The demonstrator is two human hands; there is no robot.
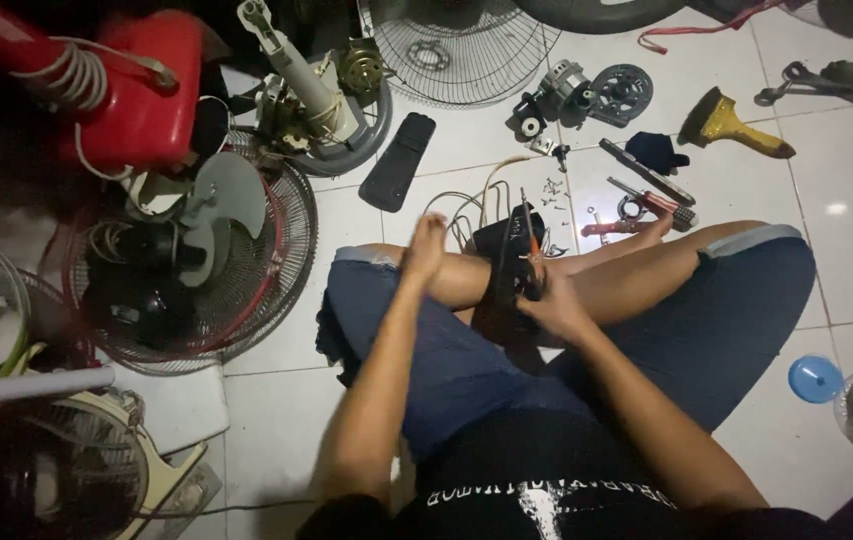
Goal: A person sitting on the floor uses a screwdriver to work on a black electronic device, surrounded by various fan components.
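The right hand (554, 305) has its fingers closed around a black fan part (509, 275) and an orange-handled tool (527, 240), resting on the crossed legs at the centre. The left hand (425, 250), fingers together, lies on the knee, just left of it. Small screws (552, 188) lie farther on the white tile floor (847, 230).

Two hands, left (425, 250) and right (555, 305); one black fan housing (509, 270); one yellow brush (732, 125) at two o'clock.

no packages, labels, signs, screens visible
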